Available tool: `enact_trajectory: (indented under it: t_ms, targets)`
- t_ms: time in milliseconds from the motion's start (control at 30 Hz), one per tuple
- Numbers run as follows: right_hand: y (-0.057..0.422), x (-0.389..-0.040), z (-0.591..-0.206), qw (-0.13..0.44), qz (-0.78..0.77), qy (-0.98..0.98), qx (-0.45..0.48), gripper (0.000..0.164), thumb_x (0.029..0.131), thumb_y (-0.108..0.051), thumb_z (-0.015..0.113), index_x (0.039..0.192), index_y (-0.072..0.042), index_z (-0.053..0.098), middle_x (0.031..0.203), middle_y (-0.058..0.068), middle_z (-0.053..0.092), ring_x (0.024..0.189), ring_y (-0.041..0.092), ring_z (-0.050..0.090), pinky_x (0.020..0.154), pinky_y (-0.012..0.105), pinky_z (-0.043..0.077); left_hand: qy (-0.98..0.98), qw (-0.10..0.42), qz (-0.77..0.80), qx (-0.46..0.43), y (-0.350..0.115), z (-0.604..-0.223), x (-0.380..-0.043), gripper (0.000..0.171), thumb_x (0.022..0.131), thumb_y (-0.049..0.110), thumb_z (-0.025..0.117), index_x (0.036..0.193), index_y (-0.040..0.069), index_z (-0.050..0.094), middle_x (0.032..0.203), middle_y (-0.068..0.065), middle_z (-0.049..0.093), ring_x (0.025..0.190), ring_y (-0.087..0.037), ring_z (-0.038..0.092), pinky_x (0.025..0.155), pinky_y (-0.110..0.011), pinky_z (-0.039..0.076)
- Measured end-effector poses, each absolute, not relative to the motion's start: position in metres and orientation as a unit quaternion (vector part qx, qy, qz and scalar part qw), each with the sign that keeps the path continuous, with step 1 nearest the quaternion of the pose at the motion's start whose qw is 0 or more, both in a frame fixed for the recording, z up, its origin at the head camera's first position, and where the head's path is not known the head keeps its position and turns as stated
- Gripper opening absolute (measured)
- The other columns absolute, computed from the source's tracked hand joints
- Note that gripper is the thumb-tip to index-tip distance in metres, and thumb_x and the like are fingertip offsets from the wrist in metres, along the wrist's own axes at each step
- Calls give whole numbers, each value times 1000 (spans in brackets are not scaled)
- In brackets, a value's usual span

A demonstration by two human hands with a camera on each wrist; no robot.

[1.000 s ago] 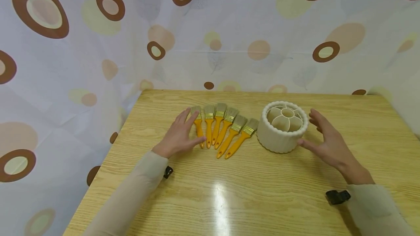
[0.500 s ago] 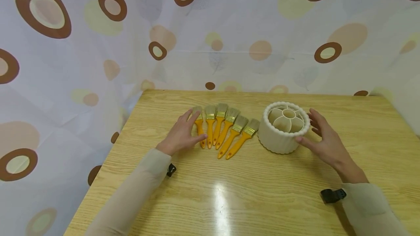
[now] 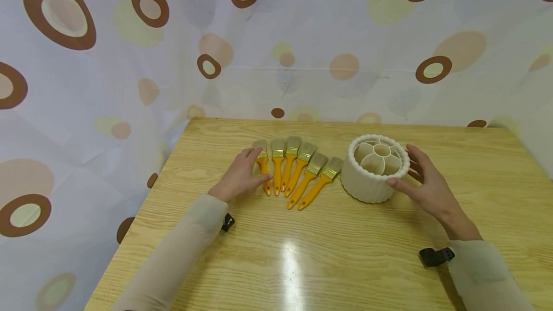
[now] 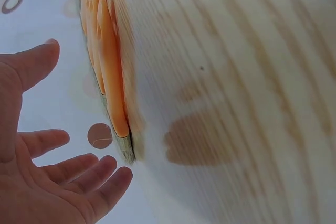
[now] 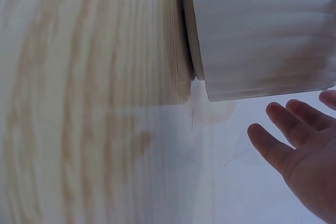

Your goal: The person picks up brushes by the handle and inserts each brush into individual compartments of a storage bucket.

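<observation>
Several flat paintbrushes point(image 3: 295, 176) with yellow-orange handles lie fanned out on the wooden table, bristles pointing away. My left hand point(image 3: 237, 176) hovers beside the leftmost brush point(image 3: 264, 169), its fingertips overlapping those bristles in the head view. In the left wrist view the fingers of that hand point(image 4: 50, 182) are spread and hold nothing. A cream round organizer point(image 3: 367, 186) with petal-shaped compartments stands upright right of the brushes. Around its right side is my right hand point(image 3: 434, 193), thumb near the rim. The right wrist view shows extended fingers point(image 5: 270, 142) apart from the organizer wall point(image 5: 262, 35).
The wooden table point(image 3: 242, 263) reaches back to a white curtain point(image 3: 302, 23) with brown and beige ovals. More of this cloth hangs on the left. A black strap piece point(image 3: 436, 257) sits by the right cuff, another point(image 3: 228, 222) by the left cuff.
My right hand has moved slightly left, closer round the organizer. The left hand has shifted a little to the right. Brushes and organizer stay in place on the table.
</observation>
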State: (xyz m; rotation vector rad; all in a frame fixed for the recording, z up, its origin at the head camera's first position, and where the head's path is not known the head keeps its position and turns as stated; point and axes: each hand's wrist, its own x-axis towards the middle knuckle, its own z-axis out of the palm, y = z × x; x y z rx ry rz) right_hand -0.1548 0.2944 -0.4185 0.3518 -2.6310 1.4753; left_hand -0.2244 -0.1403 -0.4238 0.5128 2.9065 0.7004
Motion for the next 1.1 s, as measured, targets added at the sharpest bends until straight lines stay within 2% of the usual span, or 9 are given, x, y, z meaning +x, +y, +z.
enact_trajectory:
  t_ms: [133, 300, 400, 533, 800, 1100]
  targets:
    - [294, -156, -419, 52, 497, -857, 128, 89, 87, -8, 69, 154, -23, 13, 151, 18, 26, 135, 24, 32, 97, 10, 32, 957, 60, 237, 157, -139, -425, -226, 84, 86, 47, 66, 151, 10, 26, 148, -16, 31, 131, -34, 36, 104, -49, 35]
    - [293, -158, -418, 53, 504, -853, 122, 85, 86, -7, 69, 153, -25, 19, 147, 14, 31, 128, 11, 36, 92, 8, 34, 958, 68, 241, 141, -135, -427, -227, 83, 86, 45, 67, 151, 10, 27, 147, -15, 33, 131, -32, 36, 106, -47, 34]
    - [293, -158, -418, 55, 508, -851, 123, 84, 86, -6, 69, 153, -21, 20, 145, 13, 32, 125, 7, 37, 91, 8, 34, 957, 72, 244, 137, -133, -428, -228, 82, 86, 44, 67, 150, 10, 28, 146, -15, 34, 131, -32, 36, 106, -46, 33]
    - [292, -159, -419, 54, 515, -845, 130, 83, 86, -3, 68, 153, -18, 19, 145, 14, 32, 124, 5, 37, 90, 8, 34, 958, 75, 245, 131, -131, -430, -229, 82, 86, 44, 67, 150, 10, 29, 145, -14, 35, 130, -31, 37, 106, -45, 34]
    - [291, -162, -419, 47, 524, -839, 135, 85, 86, 0, 67, 153, -21, 18, 145, 11, 31, 124, 6, 37, 90, 9, 35, 960, 73, 244, 117, -128, -429, -229, 81, 86, 44, 68, 148, 9, 32, 143, -14, 37, 129, -30, 39, 106, -44, 34]
    - [291, -162, -420, 51, 530, -835, 139, 84, 85, 2, 66, 152, -17, 19, 143, 11, 33, 122, 5, 37, 90, 9, 35, 963, 75, 231, 114, -126, -431, -230, 80, 86, 44, 68, 148, 7, 32, 140, -15, 39, 124, -29, 42, 105, -42, 36]
